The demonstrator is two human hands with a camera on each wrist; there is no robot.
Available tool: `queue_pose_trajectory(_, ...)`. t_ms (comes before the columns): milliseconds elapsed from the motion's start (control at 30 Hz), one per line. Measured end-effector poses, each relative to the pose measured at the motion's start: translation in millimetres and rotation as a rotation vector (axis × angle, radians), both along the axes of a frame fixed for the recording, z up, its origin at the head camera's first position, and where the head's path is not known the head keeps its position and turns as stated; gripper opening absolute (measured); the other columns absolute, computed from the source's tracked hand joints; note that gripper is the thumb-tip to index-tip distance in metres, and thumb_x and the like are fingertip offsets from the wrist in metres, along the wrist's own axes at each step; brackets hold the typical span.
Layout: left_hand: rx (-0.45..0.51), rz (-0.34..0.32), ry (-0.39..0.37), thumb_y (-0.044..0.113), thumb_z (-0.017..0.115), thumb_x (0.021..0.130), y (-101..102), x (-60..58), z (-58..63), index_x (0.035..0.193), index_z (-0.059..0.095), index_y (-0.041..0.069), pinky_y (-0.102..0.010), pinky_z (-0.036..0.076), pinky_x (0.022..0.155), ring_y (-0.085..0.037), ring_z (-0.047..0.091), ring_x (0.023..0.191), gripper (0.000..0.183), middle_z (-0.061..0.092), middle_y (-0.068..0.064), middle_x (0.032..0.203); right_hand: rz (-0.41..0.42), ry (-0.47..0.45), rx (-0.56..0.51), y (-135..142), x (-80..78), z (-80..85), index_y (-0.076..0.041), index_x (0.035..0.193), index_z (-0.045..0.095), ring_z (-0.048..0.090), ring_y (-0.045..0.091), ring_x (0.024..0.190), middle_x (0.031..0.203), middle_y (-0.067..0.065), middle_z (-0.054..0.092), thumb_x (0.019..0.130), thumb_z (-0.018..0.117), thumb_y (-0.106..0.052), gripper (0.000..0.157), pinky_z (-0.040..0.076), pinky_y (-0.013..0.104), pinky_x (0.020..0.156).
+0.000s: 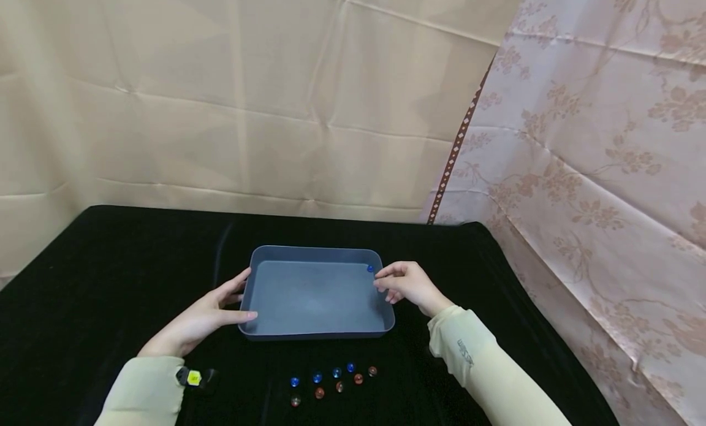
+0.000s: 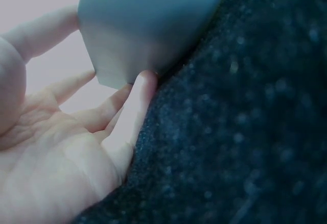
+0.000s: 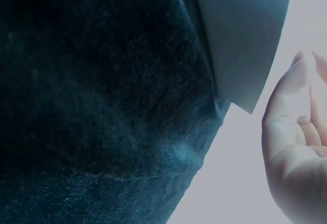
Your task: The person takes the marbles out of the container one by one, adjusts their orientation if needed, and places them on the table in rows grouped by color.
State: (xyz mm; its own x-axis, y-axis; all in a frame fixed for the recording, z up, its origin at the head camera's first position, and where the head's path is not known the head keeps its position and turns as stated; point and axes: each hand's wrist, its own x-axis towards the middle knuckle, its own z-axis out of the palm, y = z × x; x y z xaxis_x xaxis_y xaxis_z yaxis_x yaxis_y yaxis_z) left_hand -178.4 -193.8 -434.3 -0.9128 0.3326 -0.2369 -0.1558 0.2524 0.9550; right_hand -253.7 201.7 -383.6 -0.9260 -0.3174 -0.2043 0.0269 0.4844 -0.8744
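A blue-grey rectangular tray (image 1: 314, 298) lies on the black cloth in the head view. My left hand (image 1: 206, 315) grips its left side, thumb over the rim and the other fingers against the outside wall. In the left wrist view, these fingers (image 2: 143, 94) touch the wall low down by the cloth. Inside the tray's far right corner sits a blue marble (image 1: 370, 268). Just beside it, my right hand (image 1: 410, 286) hovers over the right rim, thumb and index finger slightly apart with nothing seen between them. The right wrist view shows that hand apart from the tray's outer wall (image 3: 245, 35).
In front of the tray, loose marbles lie in two rough rows: several blue ones (image 1: 317, 377) and several reddish-brown glassy ones (image 1: 339, 387). Black cloth (image 1: 138, 260) covers the table. A cream curtain (image 1: 276, 107) hangs behind, and a floral one (image 1: 595, 168) at the right.
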Motion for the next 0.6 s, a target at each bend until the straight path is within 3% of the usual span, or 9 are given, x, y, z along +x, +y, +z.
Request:
queue_pose_trajectory(200, 0.003, -0.001, -0.003, 0.023, 0.065, 0.093, -0.4, -0.5, -1.7, 0.161, 0.006, 0.022, -0.071, 0.028, 0.11, -0.049, 0.022, 0.143, 0.09, 0.012, -0.024, 0.163, -0.015, 0.023, 0.017, 2.4, -8.7, -3.4, 0.006, 0.113, 0.066, 0.062, 0.01, 0.062, 0.098, 0.022, 0.072, 0.091, 0.068, -0.016, 0.032, 0.056, 0.025, 0.061)
queue_pose_trajectory(433, 0.0, -0.003, 0.003, 0.023, 0.065, 0.093, -0.8, -0.7, -2.6, 0.161, 0.005, 0.023, -0.071, 0.029, 0.109, -0.049, 0.022, 0.143, 0.09, 0.013, -0.024, 0.163, -0.037, 0.058, 0.068, 3.3, -18.5, -5.8, 0.004, 0.112, 0.067, 0.058, 0.012, 0.06, 0.08, 0.006, 0.067, 0.089, 0.07, -0.017, 0.031, 0.051, 0.025, 0.057)
queue_pose_trajectory(600, -0.004, -0.007, 0.005, 0.024, 0.065, 0.094, -0.7, -0.7, -2.1, 0.161, 0.005, 0.023, -0.072, 0.028, 0.109, -0.05, 0.021, 0.143, 0.09, 0.011, -0.024, 0.163, -0.039, 0.078, 0.096, 1.6, -23.3, -6.3, 0.002, 0.111, 0.067, 0.056, 0.012, 0.058, 0.078, 0.005, 0.065, 0.089, 0.07, -0.016, 0.029, 0.05, 0.024, 0.055)
